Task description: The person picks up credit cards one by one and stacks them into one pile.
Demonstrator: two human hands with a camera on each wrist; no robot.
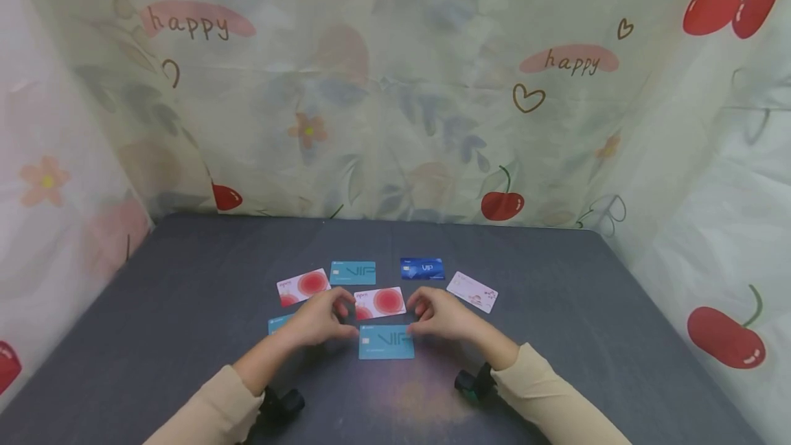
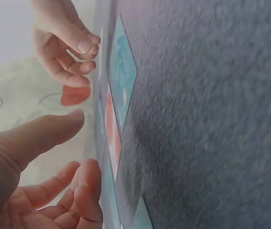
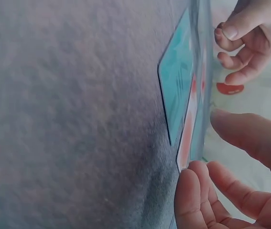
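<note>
My left hand (image 1: 316, 319) hovers with fingers loosely bent at the left of a white card with red circles (image 1: 379, 303) and a teal VIP card (image 1: 386, 343). Opposite it, my right hand (image 1: 445, 316) is held at the same two cards' right side, its thumb by the teal card's corner. Both wrist views show a gap between thumb and fingers, with no card held in either hand (image 2: 44, 176) (image 3: 243, 191). The two cards lie flat, the red-circle one behind the teal one. Another teal card (image 1: 279, 323) is partly hidden by my left hand.
Around the middle cards lie another red-circle card (image 1: 304, 286), a teal VIP card (image 1: 353, 272), a dark blue VIP card (image 1: 422, 268) and a pale pink floral card (image 1: 472, 292). The dark grey table (image 1: 556, 335) ends at a cherry-patterned curtain (image 1: 395, 129) behind and beside it.
</note>
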